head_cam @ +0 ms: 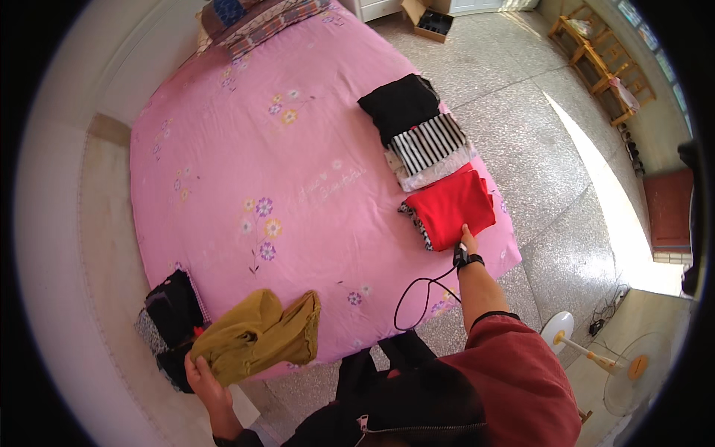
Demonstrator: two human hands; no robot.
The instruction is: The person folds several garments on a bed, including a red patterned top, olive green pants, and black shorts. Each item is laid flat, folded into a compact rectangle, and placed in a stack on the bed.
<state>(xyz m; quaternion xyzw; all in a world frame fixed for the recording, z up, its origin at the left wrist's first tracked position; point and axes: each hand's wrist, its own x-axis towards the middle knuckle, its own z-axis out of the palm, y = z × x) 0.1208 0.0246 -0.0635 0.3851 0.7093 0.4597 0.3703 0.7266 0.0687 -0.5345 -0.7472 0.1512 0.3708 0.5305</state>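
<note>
My left hand (205,381) grips the edge of a mustard-yellow garment (251,335), which lies crumpled on the bed's near left corner. Beside it is a heap of dark clothes (173,310), partly covered by the yellow cloth. Over on the right, my right hand (469,239) touches the near edge of a folded red garment (449,207); its fingers are partly hidden, so I cannot tell whether they hold it. A black-and-white patterned cloth (416,223) shows beneath the red one. Beyond lie a black-and-white striped folded garment (430,144) and a folded black garment (399,106).
A pink floral sheet (313,223) covers the bed. Pillows (262,22) rest at its far end. From my right wrist loops a black cable (397,313). A pedestal fan (592,355) stands at right, wooden chairs (600,61) by the far wall, an open cardboard box (430,34) on the floor.
</note>
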